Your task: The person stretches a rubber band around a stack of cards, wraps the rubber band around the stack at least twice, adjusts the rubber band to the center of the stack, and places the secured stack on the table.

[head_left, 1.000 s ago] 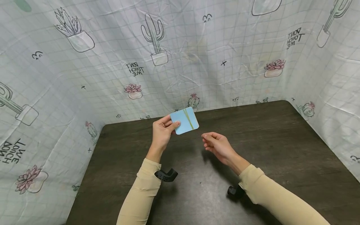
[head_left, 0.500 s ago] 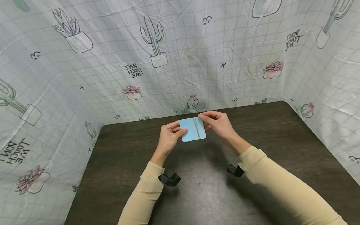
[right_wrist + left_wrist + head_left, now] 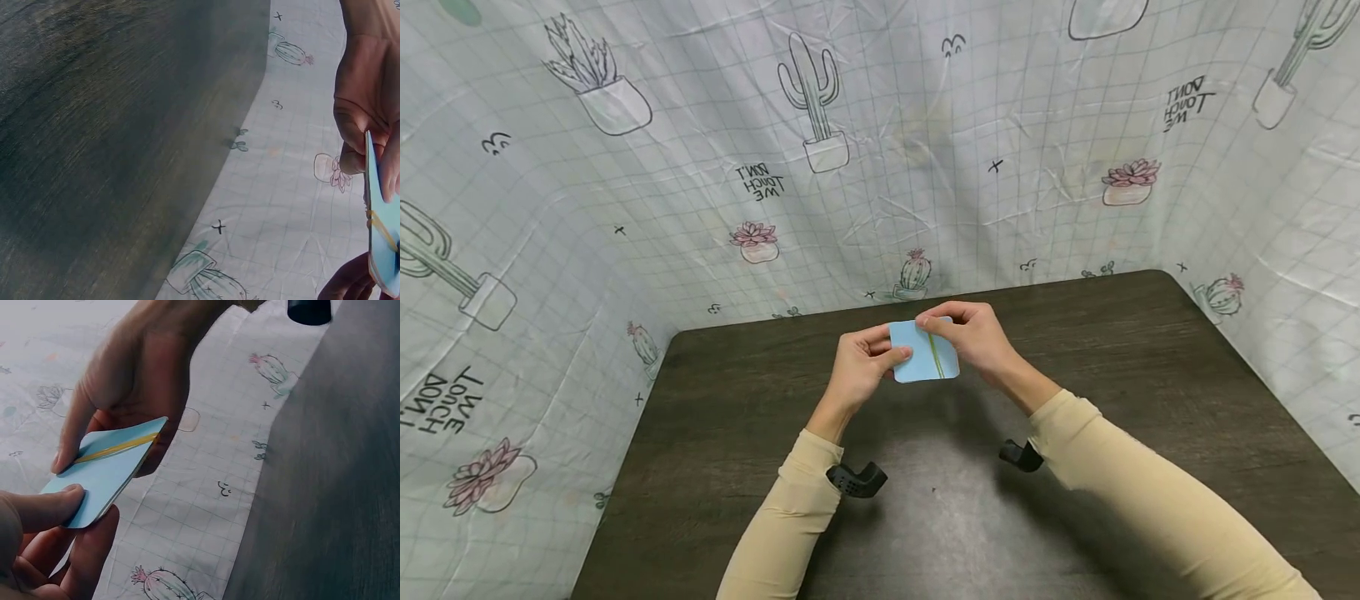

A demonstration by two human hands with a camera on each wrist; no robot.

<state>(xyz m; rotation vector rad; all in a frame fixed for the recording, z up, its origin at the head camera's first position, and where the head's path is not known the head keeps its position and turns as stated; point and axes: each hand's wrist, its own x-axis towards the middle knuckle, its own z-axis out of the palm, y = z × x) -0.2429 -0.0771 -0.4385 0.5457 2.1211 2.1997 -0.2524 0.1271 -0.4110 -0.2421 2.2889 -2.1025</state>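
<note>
A thin stack of square, light blue cards (image 3: 919, 365) with rounded corners is held up above the table. Around it runs a yellow-green rubber band (image 3: 936, 358), slanting across the face towards the right side. My left hand (image 3: 857, 367) pinches the left edge, thumb on the front and fingers behind. From the right, my right hand (image 3: 979, 340) grips the top edge, its thumb tip by the upper end of the band. The left wrist view shows the band (image 3: 119, 450) crossing the cards beside that thumb. Whether the right fingers hook the band behind is hidden.
A dark wood-grain table (image 3: 760, 400) lies beneath both hands. White curtain (image 3: 895, 125) with cactus drawings hangs behind and at both sides. Black wrist cameras (image 3: 857, 481) are strapped at the cream sleeves (image 3: 775, 525).
My right hand has come up from the right to the cards, then slid left along the top edge to the band. My left hand has shifted right and slightly down with the cards.
</note>
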